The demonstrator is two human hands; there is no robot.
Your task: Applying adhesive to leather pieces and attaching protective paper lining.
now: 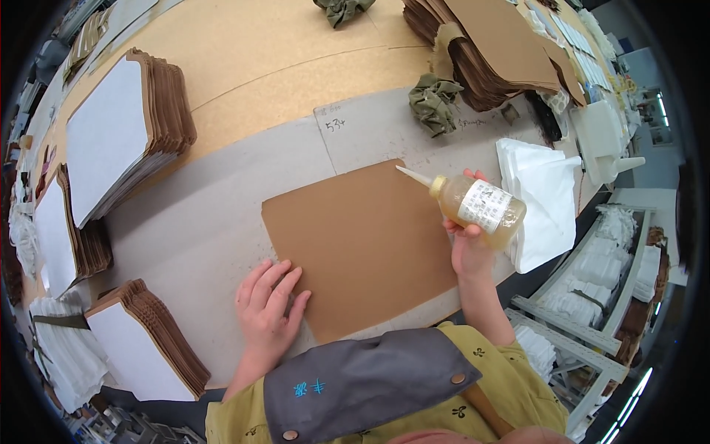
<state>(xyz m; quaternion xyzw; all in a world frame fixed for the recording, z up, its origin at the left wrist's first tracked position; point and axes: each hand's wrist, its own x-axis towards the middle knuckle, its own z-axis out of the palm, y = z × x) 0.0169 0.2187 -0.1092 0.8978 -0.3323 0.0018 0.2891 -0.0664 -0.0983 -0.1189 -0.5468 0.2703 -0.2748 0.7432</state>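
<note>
In front of me a brown sheet (pixel 362 251), like leather or card, lies flat on the grey work surface. My left hand (pixel 269 309) rests at its left edge, fingers apart and holding nothing. Over the right part of the sheet, my right hand (pixel 472 250) grips a clear squeeze bottle (pixel 484 207) of yellowish liquid. A white label covers the bottle's side, and its pale pointed nozzle aims left toward the sheet's far right corner. Whether the tip touches the sheet I cannot tell.
White-topped stacks of brown pieces (pixel 111 133) stand on the left. At the far right lies a larger brown stack (pixel 503 44), with a crumpled green cloth (pixel 435 103) beside it. Folded white sheets (pixel 540 200) lie right of the bottle. A metal rack (pixel 569 325) stands beyond the table edge.
</note>
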